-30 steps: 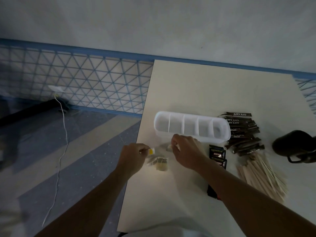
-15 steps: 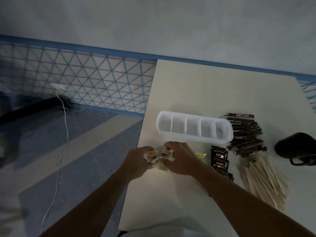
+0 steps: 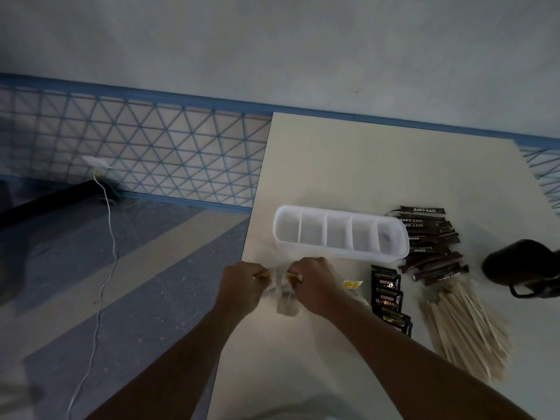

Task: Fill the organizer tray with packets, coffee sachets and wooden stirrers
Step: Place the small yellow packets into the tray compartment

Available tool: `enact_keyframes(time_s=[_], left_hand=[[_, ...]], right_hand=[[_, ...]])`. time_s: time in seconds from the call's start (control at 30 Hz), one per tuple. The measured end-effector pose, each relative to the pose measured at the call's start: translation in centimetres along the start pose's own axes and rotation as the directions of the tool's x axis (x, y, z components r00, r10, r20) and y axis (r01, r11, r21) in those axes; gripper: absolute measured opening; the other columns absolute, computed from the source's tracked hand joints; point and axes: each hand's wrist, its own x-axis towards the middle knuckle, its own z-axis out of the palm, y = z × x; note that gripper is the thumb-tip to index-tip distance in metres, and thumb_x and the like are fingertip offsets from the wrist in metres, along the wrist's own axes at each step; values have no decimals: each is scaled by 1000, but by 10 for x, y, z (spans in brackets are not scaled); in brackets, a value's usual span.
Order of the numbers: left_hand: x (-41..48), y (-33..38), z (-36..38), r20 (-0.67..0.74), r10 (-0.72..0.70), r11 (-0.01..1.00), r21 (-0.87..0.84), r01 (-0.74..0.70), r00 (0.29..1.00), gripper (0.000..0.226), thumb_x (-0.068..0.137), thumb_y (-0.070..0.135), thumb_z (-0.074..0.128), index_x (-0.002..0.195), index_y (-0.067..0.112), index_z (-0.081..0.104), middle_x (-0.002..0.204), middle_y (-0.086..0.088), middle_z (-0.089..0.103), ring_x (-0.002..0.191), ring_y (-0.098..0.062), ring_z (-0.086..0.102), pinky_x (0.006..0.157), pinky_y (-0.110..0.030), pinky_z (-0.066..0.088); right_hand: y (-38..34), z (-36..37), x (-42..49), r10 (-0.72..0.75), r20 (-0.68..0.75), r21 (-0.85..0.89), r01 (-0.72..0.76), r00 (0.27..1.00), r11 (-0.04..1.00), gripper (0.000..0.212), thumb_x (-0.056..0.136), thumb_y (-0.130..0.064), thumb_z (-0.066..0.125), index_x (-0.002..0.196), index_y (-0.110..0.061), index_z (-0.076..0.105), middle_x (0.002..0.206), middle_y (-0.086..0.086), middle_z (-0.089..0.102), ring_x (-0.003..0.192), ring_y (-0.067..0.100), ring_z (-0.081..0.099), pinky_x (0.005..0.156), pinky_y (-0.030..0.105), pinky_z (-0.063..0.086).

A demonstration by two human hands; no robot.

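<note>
From my remote seat I see the organizer tray (image 3: 339,256) on the tabletop (image 3: 363,165), its long axis running 9 to 3 o'clock, the right end dipping slightly toward 4, with 5 open compartments facing up. At the tray's 7 o'clock, the left hand (image 3: 242,286) and right hand (image 3: 315,283) sit close together, each grip pinched on the small pale packets (image 3: 283,298) bunched between them, with yellow ends at the fingertips. A loose packet (image 3: 353,284) lies at the right hand's 3 o'clock. Black coffee sachets (image 3: 388,295) lie stacked in a column from 12 to 6. The wooden stirrers (image 3: 466,325) point 11 to 5.
</note>
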Motion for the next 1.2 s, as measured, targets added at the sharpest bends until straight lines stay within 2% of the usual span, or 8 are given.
enact_keyframes(time_s=[0.13,0.27,0.5,0.6,0.7,0.93,1.07,1.2], left_hand=[[14,11,-19,24,23,996,-92,-20,999,10,86,20,73,89,14,79,71,7,71,54,10,58,53,0,38],[35,30,-39,-3,25,991,-131,-26,1000,10,81,28,78,88,20,80,75,6,73,60,14,57,55,-1,38],[80,60,-53,-41,109,993,-46,-110,993,12,81,28,77,92,22,79,81,3,74,72,-9,63,56,-5,36],[93,67,-47,-32,130,991,-22,-131,991,11,83,22,73,91,19,79,86,0,76,77,-14,66,67,-23,49],[102,67,-38,-3,123,992,10,-123,992,13,86,17,68,93,17,79,89,-4,76,84,-20,69,74,-32,55],[111,65,-18,19,52,988,145,-54,998,16,87,19,64,95,24,78,88,-6,75,85,-26,69,67,-29,52],[115,61,-10,36,63,981,183,-69,997,23,88,19,63,106,26,75,103,-5,74,101,-25,66,84,-36,55],[116,53,-7,30,66,976,207,-70,997,24,89,21,63,108,30,73,104,-9,69,101,-29,61,84,-38,54]], right_hand=[[2,-18,4,-9,-52,21,11,999,1000,17,79,-13,62,88,-15,75,87,4,73,81,28,64,72,36,53],[5,-40,8,2,-101,39,2,995,999,17,80,-15,63,90,-20,76,90,0,75,82,23,66,71,35,54],[14,-83,36,63,-220,-3,-66,974,998,13,84,-29,63,89,-26,75,86,-2,75,81,26,66,69,33,52],[20,-89,50,105,-243,-26,-115,964,993,15,84,-31,63,93,-30,75,91,-5,75,87,26,65,67,30,49],[23,-87,63,127,-225,-39,-139,966,990,17,83,-30,62,94,-31,75,91,-5,75,89,27,66,68,30,49],[28,-67,80,153,-126,-134,-170,980,976,24,79,-23,63,99,-31,74,98,-2,74,94,29,67,69,29,46],[32,-61,83,142,-83,-143,-153,986,978,24,83,-26,62,103,-33,73,104,-4,74,96,26,67,73,29,47],[38,-63,81,117,-94,-159,-131,989,979,28,81,-24,65,106,-32,72,106,-7,73,97,24,66,74,30,49]])
